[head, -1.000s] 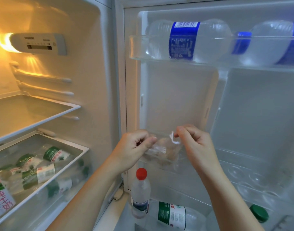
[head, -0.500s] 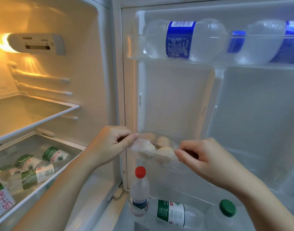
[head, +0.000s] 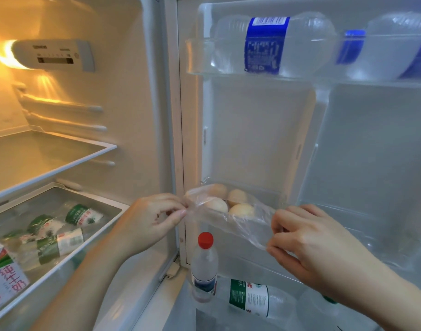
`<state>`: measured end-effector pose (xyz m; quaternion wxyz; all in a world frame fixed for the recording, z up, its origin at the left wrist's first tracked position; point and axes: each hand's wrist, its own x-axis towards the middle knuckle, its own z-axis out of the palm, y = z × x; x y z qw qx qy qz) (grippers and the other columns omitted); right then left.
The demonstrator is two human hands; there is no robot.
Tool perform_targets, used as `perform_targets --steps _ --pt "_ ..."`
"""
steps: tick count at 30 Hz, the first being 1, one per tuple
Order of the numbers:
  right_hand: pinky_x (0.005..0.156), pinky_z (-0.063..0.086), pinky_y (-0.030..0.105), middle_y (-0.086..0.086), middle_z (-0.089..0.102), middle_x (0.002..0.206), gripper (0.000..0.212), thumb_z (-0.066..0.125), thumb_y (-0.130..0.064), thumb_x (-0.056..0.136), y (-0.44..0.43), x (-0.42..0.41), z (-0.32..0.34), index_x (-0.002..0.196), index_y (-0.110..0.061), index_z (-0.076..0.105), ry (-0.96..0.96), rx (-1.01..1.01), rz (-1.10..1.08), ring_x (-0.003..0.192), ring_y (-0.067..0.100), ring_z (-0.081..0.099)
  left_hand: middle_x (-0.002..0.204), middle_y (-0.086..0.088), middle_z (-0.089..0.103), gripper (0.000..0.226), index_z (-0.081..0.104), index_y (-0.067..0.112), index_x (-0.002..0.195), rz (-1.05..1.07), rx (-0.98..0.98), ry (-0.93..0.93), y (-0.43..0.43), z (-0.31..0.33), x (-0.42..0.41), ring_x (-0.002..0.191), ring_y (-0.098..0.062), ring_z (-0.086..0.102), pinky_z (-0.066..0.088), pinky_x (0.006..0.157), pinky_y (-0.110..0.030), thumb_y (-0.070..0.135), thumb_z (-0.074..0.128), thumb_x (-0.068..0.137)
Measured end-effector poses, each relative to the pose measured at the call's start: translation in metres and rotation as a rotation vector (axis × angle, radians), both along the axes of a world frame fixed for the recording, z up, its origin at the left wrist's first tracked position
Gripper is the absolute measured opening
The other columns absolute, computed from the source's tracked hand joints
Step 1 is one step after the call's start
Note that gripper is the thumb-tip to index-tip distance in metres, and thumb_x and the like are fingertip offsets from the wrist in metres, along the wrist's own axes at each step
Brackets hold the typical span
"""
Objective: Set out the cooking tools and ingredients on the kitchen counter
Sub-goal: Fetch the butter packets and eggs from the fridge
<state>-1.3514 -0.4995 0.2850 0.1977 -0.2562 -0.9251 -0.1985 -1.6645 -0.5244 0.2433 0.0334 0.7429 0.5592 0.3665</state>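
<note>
A clear plastic bag [head: 250, 223] with several pale eggs [head: 236, 197] in it sits in the middle shelf of the open fridge door [head: 264, 139]. My left hand [head: 152, 218] pinches the bag's left edge between thumb and fingers. My right hand [head: 309, 244] pinches its right edge, lower and nearer to me. Between the two hands the bag's mouth is spread wide, so the eggs show from above.
Large water bottles [head: 276, 44] lie in the top door shelf. A red-capped bottle [head: 204, 266] and a green-labelled one [head: 250, 297] stand in the bottom door shelf. Left, a fridge drawer [head: 61, 266] holds green-labelled bottles and a milk carton [head: 4, 280] under a glass shelf [head: 61, 161].
My hands have pulled apart, the right one moving down and toward me. The bag's mouth has been drawn open and the eggs have come into sight.
</note>
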Motion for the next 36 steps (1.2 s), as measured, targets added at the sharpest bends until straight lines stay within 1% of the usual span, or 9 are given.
perform_targets --steps 4,7,10,14,20,25,28,32,36 --pt "0.049 0.033 0.020 -0.013 0.053 0.076 0.033 0.043 -0.040 0.088 -0.003 0.007 0.006 0.065 -0.028 0.063 0.062 -0.125 -0.072 0.055 0.011 0.051 0.085 0.010 0.072 0.021 0.072 0.027 0.087 0.132 -0.013 -0.394 0.000 0.001 0.006 0.064 -0.006 0.061 0.048 0.062 -0.020 0.025 0.053 0.096" --pt "0.050 0.045 0.024 -0.015 0.058 0.087 0.025 0.046 -0.037 0.089 -0.003 0.004 0.015 0.084 -0.028 0.069 0.206 -0.216 -0.056 0.060 0.008 0.056 0.079 0.007 0.067 0.015 0.065 0.023 0.085 0.274 0.155 -0.459 -0.004 0.014 0.017 0.060 -0.009 0.059 0.044 0.058 -0.013 0.011 0.059 0.092" --pt "0.065 0.049 0.025 -0.014 0.062 0.094 0.019 0.052 -0.029 0.089 0.000 -0.011 0.024 0.095 -0.025 0.070 0.258 -0.300 -0.027 0.073 0.009 0.062 0.083 0.014 0.063 0.005 0.065 0.020 0.087 0.136 0.302 -0.160 -0.010 0.038 0.036 0.077 -0.001 0.058 0.043 0.070 -0.010 0.018 0.061 0.087" --pt "0.072 0.048 0.026 -0.014 0.068 0.100 0.031 0.044 -0.024 0.088 0.003 -0.036 0.026 0.107 -0.027 0.069 0.093 -0.396 -0.049 0.087 0.012 0.064 0.088 0.015 0.065 0.023 0.064 0.025 0.096 -0.142 0.096 0.287 -0.002 0.048 0.059 0.082 -0.002 0.058 0.045 0.080 -0.024 0.032 0.044 0.089" --pt "0.075 0.037 0.029 -0.015 0.059 0.116 0.033 0.035 -0.023 0.097 -0.001 -0.040 0.032 0.118 -0.031 0.059 -0.040 -0.317 -0.130 0.088 0.018 0.058 0.076 0.013 0.054 0.010 0.043 0.032 0.091 -0.108 0.207 0.496 0.009 0.046 0.053 0.069 -0.008 0.050 0.043 0.067 -0.028 0.022 0.046 0.089" --pt "0.072 0.047 0.038 -0.007 0.057 0.072 0.034 0.025 -0.032 0.091 0.009 -0.035 0.024 0.076 -0.026 0.056 -0.110 -0.201 -0.201 0.061 0.020 0.055 0.059 0.009 0.053 0.038 0.052 0.023 0.062 0.056 0.270 0.677 0.017 0.043 0.045 0.058 -0.015 0.051 0.048 0.068 -0.037 0.034 0.033 0.093" --pt "0.058 0.047 0.038 -0.006 0.051 0.058 0.034 0.032 -0.033 0.089 0.014 -0.034 0.021 0.057 -0.027 0.043 -0.087 -0.128 -0.238 0.048 0.019 0.048 0.072 0.006 0.064 0.044 0.060 0.021 0.064 0.094 0.244 0.719 0.019 0.046 0.049 0.065 -0.018 0.058 0.043 0.066 -0.036 0.037 0.030 0.093" --pt "0.054 0.035 0.028 0.000 0.065 0.071 0.040 0.033 -0.039 0.089 0.015 -0.035 0.024 0.051 -0.025 0.032 -0.053 -0.103 -0.270 0.045 0.021 0.054 0.119 -0.004 0.067 0.042 0.061 0.023 0.065 0.133 0.171 0.762 0.023 0.055 0.050 0.078 -0.019 0.065 0.037 0.067 -0.034 0.038 0.031 0.091" --pt "0.075 0.038 0.035 -0.006 0.055 0.078 0.049 0.000 -0.047 0.084 0.015 -0.037 0.020 0.056 -0.021 0.029 -0.089 -0.208 -0.269 0.088 0.018 0.064 0.144 0.002 0.045 0.033 0.060 0.022 0.087 0.148 0.036 0.756 0.027 0.057 0.053 0.108 -0.019 0.055 0.026 0.077 -0.034 0.038 0.032 0.096"
